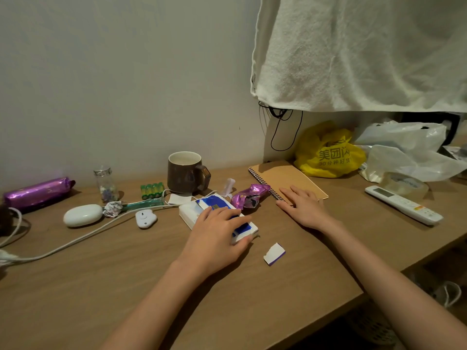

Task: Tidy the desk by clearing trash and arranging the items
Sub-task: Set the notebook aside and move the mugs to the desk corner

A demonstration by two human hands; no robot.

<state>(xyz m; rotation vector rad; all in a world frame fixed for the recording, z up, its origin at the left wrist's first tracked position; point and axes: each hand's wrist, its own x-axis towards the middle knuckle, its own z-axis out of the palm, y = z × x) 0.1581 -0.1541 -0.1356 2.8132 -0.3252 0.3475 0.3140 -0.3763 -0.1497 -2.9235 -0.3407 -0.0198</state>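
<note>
Trash on the brown wooden bench (151,286) clusters around the white-and-blue torn cardboard box (192,210): crumpled purple foil wrapper (249,197) just behind-right, torn white scrap (274,253) near its front-right. The left hand (214,236) lies over the box, grip closing around its near end; box axis runs front-right. The right hand (302,207) rests flat, grip empty, beside the wrapper.

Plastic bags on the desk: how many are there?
3 that I can make out. The yellow bag sits behind the notebook; two whitish bags are piled at its right, behind the remote. More may lie hidden beneath the hanging towel.
</note>
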